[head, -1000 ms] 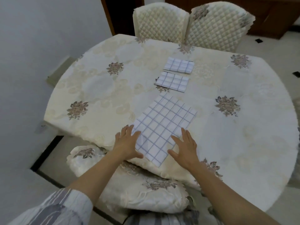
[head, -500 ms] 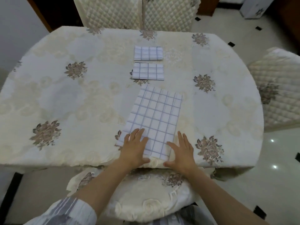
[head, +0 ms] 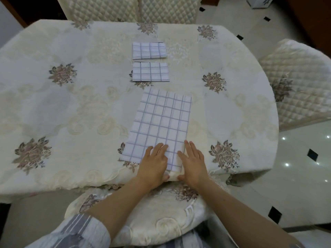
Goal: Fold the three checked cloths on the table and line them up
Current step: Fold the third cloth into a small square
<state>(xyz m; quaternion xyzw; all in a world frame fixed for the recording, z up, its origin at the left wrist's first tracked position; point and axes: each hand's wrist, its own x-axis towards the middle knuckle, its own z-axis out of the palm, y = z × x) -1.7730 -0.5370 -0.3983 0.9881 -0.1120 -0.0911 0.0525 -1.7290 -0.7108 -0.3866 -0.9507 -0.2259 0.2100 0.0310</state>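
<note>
At the near edge of the cream floral-clothed worktop (head: 75, 111), the left hand (head: 154, 165) and right hand (head: 194, 162) lie flat, grip released, on the long half-folded white blue-checked cloth (head: 161, 122). Beyond it sit two small folded checked cloths (head: 150, 71) (head: 149, 50), lined up.

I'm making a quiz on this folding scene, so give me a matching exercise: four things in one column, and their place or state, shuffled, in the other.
Things:
1. far cloth
2. middle cloth
3. near cloth
4. left hand

Places or states:
A. long and only partly folded, by the table's near edge
B. flat on the near cloth's near end, beside the right hand
C. small folded rectangle, farthest from the person
D. small folded rectangle between the other two cloths

Pairs: 1-C, 2-D, 3-A, 4-B
</note>
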